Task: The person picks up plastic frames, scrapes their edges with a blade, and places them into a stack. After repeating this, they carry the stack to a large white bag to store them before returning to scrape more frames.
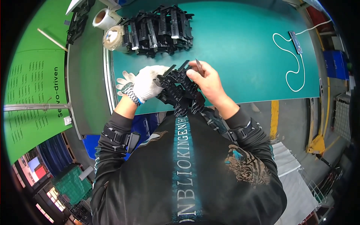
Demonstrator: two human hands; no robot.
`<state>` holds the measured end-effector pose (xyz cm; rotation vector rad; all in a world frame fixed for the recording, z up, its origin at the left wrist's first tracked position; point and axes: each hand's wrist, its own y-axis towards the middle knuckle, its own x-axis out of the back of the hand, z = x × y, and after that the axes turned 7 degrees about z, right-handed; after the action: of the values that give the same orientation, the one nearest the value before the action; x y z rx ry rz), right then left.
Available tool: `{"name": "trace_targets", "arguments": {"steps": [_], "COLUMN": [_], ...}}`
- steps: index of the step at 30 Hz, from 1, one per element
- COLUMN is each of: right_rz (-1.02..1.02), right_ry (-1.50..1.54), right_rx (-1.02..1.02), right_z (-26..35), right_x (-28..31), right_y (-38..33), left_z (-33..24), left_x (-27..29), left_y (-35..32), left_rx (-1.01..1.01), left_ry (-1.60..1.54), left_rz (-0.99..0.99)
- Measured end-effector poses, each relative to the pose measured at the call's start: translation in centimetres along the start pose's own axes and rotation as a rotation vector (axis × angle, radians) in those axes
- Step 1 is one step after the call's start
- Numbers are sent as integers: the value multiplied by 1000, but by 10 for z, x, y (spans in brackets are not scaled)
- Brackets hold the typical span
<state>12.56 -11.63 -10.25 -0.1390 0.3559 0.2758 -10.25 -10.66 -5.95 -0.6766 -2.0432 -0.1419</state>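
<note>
My left hand (149, 83), in a white glove and with a metal-band watch at the wrist, grips black moulded plastic parts (179, 90) close to my chest. Two similar slotted pieces appear to be held side by side over the table's near edge. On their right side is my bare right hand (209, 83), its thumb and fingers closed round a thin, dark, pointed blade (199, 67). Its thumb lies close to the upper end of the parts; whether it touches them is hard to tell. White glove fingers (125, 82) stick out left of the watch.
Several similar black parts (159, 32) are piled at the back left of the green table (240, 45). Beside them stand two tape rolls (113, 38). A phone-like device (295, 42) with a white cable (288, 49) lies at the right. A metal rail (108, 78) borders the left side.
</note>
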Motion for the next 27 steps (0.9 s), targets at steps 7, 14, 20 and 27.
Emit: {"name": "trace_targets", "arguments": {"steps": [7,14,20,27], "right_rz": [126,-2,64,25], "right_ry": [338,-501,-578,-373], "right_rx": [-251,182,134,-50], "right_z": [1,-5,-25,-42], "right_x": [25,6,23,57], "right_y": [12,-17,-16,-6], "left_z": [-5,-2,2,-15], "left_x": [-13,-22,-31,-8], "left_y": [16,5,0,-6], "left_rx": [68,288,265,213], "left_ry": [-261,-263,-207,-261], "left_rz": [64,75,44,69]}}
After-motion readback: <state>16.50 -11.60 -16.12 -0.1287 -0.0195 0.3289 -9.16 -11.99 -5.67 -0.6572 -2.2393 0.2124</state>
